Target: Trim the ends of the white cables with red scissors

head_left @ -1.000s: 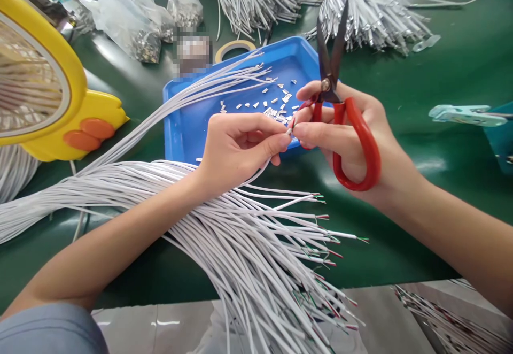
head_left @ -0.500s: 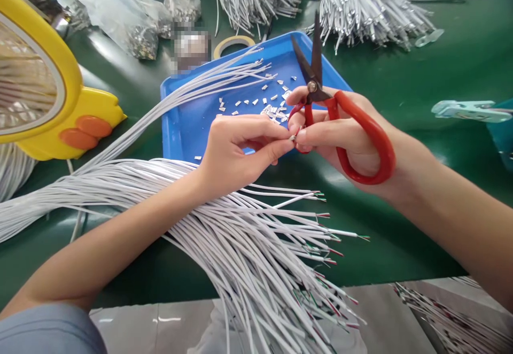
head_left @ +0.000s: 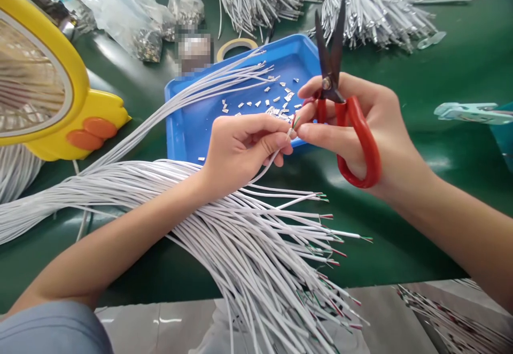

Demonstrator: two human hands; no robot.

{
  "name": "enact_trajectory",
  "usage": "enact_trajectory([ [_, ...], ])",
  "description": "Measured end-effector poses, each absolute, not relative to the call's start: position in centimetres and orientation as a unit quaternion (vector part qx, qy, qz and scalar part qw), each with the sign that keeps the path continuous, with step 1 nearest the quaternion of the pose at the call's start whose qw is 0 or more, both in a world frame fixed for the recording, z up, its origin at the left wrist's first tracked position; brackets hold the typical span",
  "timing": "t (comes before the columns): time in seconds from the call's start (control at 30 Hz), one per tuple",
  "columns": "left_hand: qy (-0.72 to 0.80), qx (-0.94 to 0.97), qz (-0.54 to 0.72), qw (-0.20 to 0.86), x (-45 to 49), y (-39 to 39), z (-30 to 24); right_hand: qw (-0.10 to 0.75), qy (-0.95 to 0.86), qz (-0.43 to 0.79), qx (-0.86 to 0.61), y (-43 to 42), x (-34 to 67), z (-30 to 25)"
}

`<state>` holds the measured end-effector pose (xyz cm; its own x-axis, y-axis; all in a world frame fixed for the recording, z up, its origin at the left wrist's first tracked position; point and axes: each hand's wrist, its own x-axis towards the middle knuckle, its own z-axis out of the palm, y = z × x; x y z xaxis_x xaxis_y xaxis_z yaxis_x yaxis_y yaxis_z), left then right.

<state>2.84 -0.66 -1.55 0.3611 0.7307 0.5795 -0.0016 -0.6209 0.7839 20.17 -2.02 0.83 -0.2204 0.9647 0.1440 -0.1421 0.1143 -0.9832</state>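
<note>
My left hand (head_left: 248,148) pinches a white cable (head_left: 269,167) close to its end, where thin red and green wires (head_left: 295,122) stick out. My right hand (head_left: 360,124) has red-handled scissors (head_left: 329,76) hooked over its fingers, blades pointing up and slightly parted. Its thumb and forefinger are close together right beside the wire ends; whether they touch the wires I cannot tell. Beneath both hands lies a blue tray (head_left: 188,129) holding small white offcuts (head_left: 276,112). A bundle of white cables (head_left: 240,236) with coloured wire ends runs under my left forearm.
Several finished-looking cable ends (head_left: 240,76) lie across the tray's left side. Behind are a tape roll (head_left: 236,46), plastic bags of small metal parts (head_left: 146,44) and more cable bundles (head_left: 356,17). A yellow fan (head_left: 80,97) stands left; a pale clip (head_left: 465,112) is at right.
My right hand and the scissors have shifted right, slightly away from my left hand. The red and green wires at the cable's end now show between the hands.
</note>
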Motion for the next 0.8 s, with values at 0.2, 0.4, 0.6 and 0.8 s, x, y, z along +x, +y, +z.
enact_trajectory([
  [0.2,0.252,0.736,0.508,0.369,2.85,-0.77,-1.27,0.524,-0.572,0.51,-0.372,-2.06,20.24,0.61],
  [0.4,0.277,0.703,0.534,0.379,2.82,-0.76,-1.08,0.522,-0.562,0.517,-0.38,-2.1,20.34,0.52],
  [0.6,0.283,0.649,0.58,0.402,2.81,-0.32,-1.24,0.404,-0.53,0.672,-0.322,-2.18,20.22,0.29],
  [0.8,0.292,0.621,0.592,0.424,2.75,-0.02,-1.32,0.355,-0.511,0.721,-0.306,-2.39,20.25,0.19],
])
